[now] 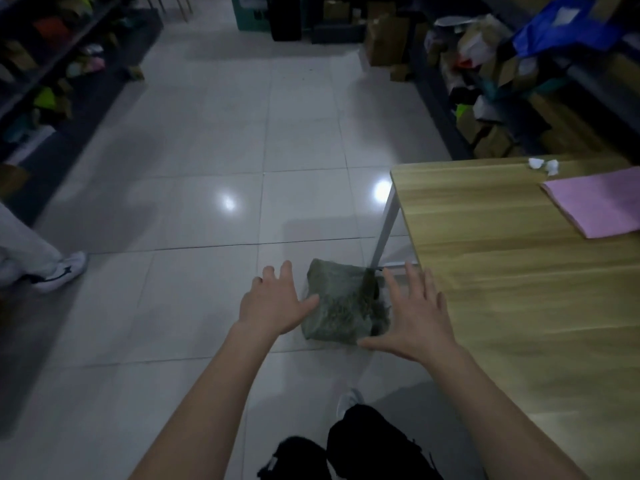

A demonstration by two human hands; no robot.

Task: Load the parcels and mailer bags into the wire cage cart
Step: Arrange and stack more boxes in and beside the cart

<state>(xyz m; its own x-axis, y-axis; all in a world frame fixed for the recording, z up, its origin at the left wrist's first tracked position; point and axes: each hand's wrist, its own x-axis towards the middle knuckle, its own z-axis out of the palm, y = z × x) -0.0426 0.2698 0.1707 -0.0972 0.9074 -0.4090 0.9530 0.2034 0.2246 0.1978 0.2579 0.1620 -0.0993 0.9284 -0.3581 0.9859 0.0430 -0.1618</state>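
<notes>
Fingers spread wide, holding nothing: left hand [273, 303] and right hand [412, 317], mailer bag [341, 303] between them. Bag apparently not yet loaded; cart out of view.

Dim, soft-focus wide-angle view — two glare spots on the glossy floor tiles [207, 188], blurred, darkened edges.

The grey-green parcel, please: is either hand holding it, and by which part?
Nothing is held: the left hand and right hand flank the grey-green parcel with straight, spread fingers.
</notes>
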